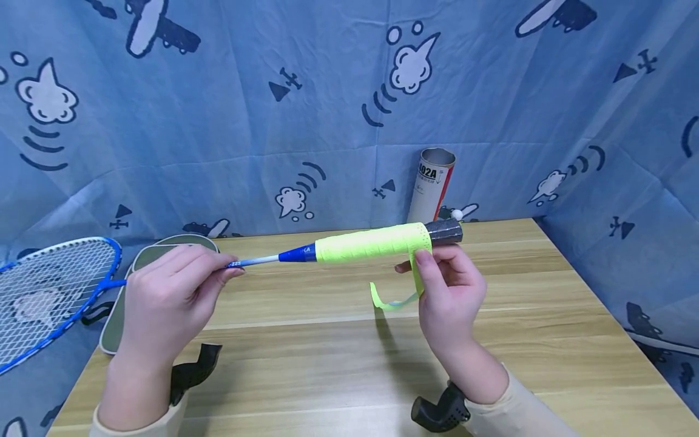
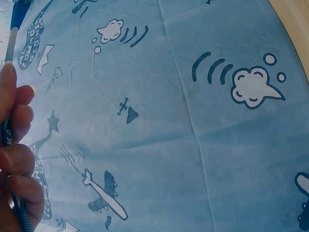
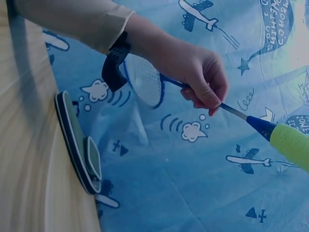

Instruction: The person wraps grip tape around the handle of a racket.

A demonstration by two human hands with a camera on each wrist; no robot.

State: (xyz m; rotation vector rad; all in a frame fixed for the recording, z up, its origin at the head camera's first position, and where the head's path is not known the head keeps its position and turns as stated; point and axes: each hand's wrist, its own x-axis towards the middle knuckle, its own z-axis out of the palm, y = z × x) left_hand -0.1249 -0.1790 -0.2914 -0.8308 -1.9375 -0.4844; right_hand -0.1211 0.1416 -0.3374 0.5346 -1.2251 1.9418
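A blue badminton racket (image 1: 297, 254) is held level above the table, its strung head at the far left. My left hand (image 1: 169, 297) grips the thin shaft between thumb and curled fingers, also seen in the left wrist view. Yellow-green grip tape (image 1: 371, 243) is wound around most of the handle. The butt end (image 1: 445, 231) shows a dark, unwrapped surface. My right hand (image 1: 450, 291) pinches the tape just below the handle near that end, and a loose tail of tape curls down to the left. In the right wrist view the right hand is out of sight.
A shuttlecock tube (image 1: 431, 185) stands upright at the table's back edge, with a small white round thing (image 1: 456, 214) beside it. A grey-green racket case (image 1: 111, 331) lies at the left. Patterned blue cloth (image 1: 338, 109) hangs behind the wooden table (image 1: 546, 315).
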